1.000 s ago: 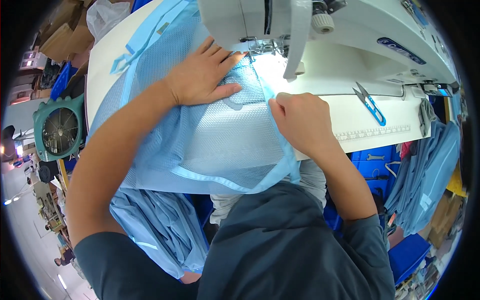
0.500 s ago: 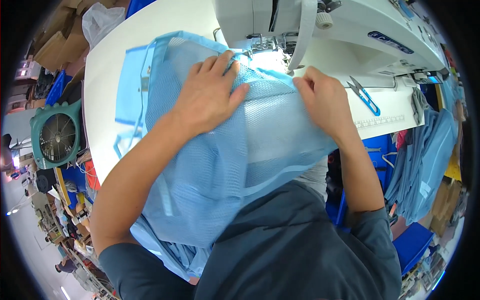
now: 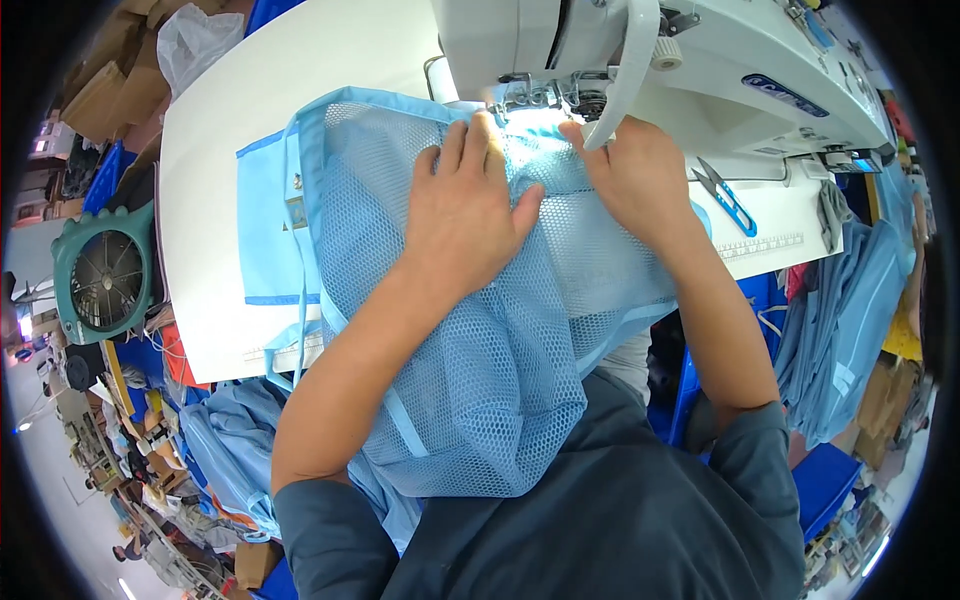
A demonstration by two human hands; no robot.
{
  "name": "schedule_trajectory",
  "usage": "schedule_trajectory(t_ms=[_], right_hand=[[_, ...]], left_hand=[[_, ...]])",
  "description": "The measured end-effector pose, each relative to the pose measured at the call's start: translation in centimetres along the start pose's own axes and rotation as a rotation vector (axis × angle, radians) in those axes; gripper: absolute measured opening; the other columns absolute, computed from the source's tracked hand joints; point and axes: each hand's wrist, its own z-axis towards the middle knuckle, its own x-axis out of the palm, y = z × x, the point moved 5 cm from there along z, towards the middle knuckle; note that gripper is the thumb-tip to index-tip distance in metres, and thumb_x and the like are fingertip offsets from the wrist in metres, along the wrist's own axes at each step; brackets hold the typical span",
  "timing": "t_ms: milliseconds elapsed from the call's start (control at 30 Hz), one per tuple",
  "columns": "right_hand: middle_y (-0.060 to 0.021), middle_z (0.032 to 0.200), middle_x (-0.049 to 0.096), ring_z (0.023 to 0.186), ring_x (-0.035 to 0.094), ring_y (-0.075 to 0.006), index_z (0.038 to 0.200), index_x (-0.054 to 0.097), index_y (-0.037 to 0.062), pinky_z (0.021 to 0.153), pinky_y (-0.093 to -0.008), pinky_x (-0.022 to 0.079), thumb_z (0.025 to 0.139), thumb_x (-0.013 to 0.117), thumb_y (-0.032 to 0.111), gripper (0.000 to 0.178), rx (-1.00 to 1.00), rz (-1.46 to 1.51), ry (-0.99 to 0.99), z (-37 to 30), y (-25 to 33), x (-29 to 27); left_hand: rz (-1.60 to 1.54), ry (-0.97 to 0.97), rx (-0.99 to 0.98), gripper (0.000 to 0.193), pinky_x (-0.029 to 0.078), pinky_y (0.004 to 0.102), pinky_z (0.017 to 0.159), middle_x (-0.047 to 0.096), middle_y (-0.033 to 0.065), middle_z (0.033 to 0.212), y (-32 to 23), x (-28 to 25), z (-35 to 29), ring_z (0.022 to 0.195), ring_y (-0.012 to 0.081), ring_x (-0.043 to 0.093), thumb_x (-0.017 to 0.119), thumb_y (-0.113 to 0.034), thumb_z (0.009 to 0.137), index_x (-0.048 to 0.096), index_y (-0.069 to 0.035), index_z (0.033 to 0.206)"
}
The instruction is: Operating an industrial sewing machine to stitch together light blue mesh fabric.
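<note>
A light blue mesh fabric piece (image 3: 500, 350) with solid blue edging spreads over the white table and hangs down onto my lap. Its far edge lies by the lit needle area of a white sewing machine (image 3: 690, 110). My left hand (image 3: 465, 215) rests flat on the mesh, fingers stretched toward the presser foot. Close to the right side of the foot, my right hand (image 3: 640, 185) pinches the fabric edge between thumb and bent fingers. A plain blue panel (image 3: 262, 220) with a blue strap lies left of the mesh.
Blue-handled thread snips (image 3: 735, 210) and a ruler marking (image 3: 765, 246) are on the table at right. Blue garments (image 3: 850, 320) hang beyond that edge; more blue cloth (image 3: 235, 440) lies lower left. A green fan (image 3: 105, 270) stands at left, near a clear plastic bag (image 3: 195, 45).
Both hands have shifted: the left to the right across the mesh, the right up and left to the presser foot. The mesh has slid right, uncovering more of the blue panel.
</note>
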Motion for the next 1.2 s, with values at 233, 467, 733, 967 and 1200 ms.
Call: schedule_trajectory(t_ms=[233, 467, 733, 967, 1200], right_hand=[[-0.0213, 0.093, 0.076, 0.093, 0.074, -0.0398, 0.099, 0.074, 0.0051, 0.089, -0.0509, 0.057, 0.094, 0.065, 0.021, 0.02, -0.051, 0.027, -0.021, 3.2, -1.2, 0.5], [-0.0225, 0.094, 0.074, 0.094, 0.072, -0.0399, 0.095, 0.073, 0.0046, 0.084, -0.0499, 0.054, 0.093, 0.06, 0.019, 0.019, 0.011, 0.069, 0.139, 3.9, -1.5, 0.5], [-0.02, 0.091, 0.072, 0.088, 0.069, -0.0389, 0.091, 0.072, 0.0045, 0.081, -0.049, 0.054, 0.092, 0.063, 0.025, 0.022, 0.024, 0.139, 0.181, 3.9, -2.2, 0.6], [-0.0189, 0.088, 0.072, 0.087, 0.069, -0.0381, 0.089, 0.072, 0.0049, 0.08, -0.0483, 0.054, 0.091, 0.065, 0.025, 0.021, -0.043, 0.151, 0.117, 3.9, -2.1, 0.6], [-0.0208, 0.08, 0.07, 0.078, 0.068, -0.0386, 0.083, 0.069, 0.0019, 0.074, -0.0489, 0.053, 0.09, 0.065, 0.02, 0.02, -0.046, 0.139, 0.057, 4.0, -1.2, -0.1]], left_hand=[[0.03, -0.048, -0.138, 0.075, 0.045, 0.0567, 0.109, 0.052, 0.0306, 0.153, -1.4, 1.0, -0.3, 0.141, 0.0418, 0.051, 0.066, -0.048, 0.098, 0.061, 0.016, 0.136], [0.06, -0.123, -0.187, 0.075, 0.045, 0.0576, 0.107, 0.054, 0.0336, 0.151, -2.2, 1.0, -0.1, 0.137, 0.045, 0.054, 0.065, -0.049, 0.098, 0.063, 0.018, 0.134], [0.058, -0.085, -0.204, 0.08, 0.044, 0.0585, 0.11, 0.052, 0.0338, 0.153, -2.3, 1.3, 0.2, 0.141, 0.0447, 0.052, 0.066, -0.05, 0.097, 0.058, 0.018, 0.139], [0.116, -0.105, -0.223, 0.074, 0.047, 0.0489, 0.109, 0.057, 0.0293, 0.149, -2.5, 0.7, 0.3, 0.137, 0.0409, 0.058, 0.068, -0.048, 0.098, 0.06, 0.014, 0.137], [0.078, -0.103, -0.214, 0.08, 0.046, 0.0577, 0.108, 0.055, 0.0352, 0.15, -2.5, 1.2, 0.2, 0.137, 0.0451, 0.056, 0.067, -0.05, 0.096, 0.058, 0.018, 0.138]])
